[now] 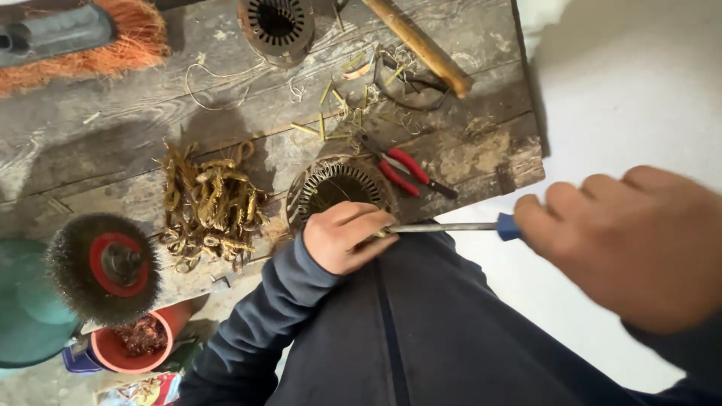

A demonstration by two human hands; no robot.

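The left hand point(347, 237) is curled into a loose fist at the 6 o'clock edge of a round metal motor stator with slotted laminations point(338, 188), its fingers pressed around the far end of a long steel screwdriver shaft point(440, 227) so that the tip is hidden under the knuckles. The right hand point(632, 244), large and blurred at 3 o'clock in the view, is closed on the blue screwdriver handle point(509, 226), of which only a short stub shows ahead of the fingers; the shaft runs level from that grip toward 9 o'clock, straight to the stator. The stator sits at the near edge of the worn grey wooden bench point(113, 143), above the person's dark-clad lap. Just at 2 o'clock from the stator lie red-handled pliers point(402, 171), and at 9 o'clock a tangled heap of pulled copper winding point(210, 207). Farther toward 8 o'clock rests a wire cup brush with a red hub point(105, 267) (a red bowl of copper scraps point(139, 342) below it). A second stator point(276, 26) stands at 12 o'clock.
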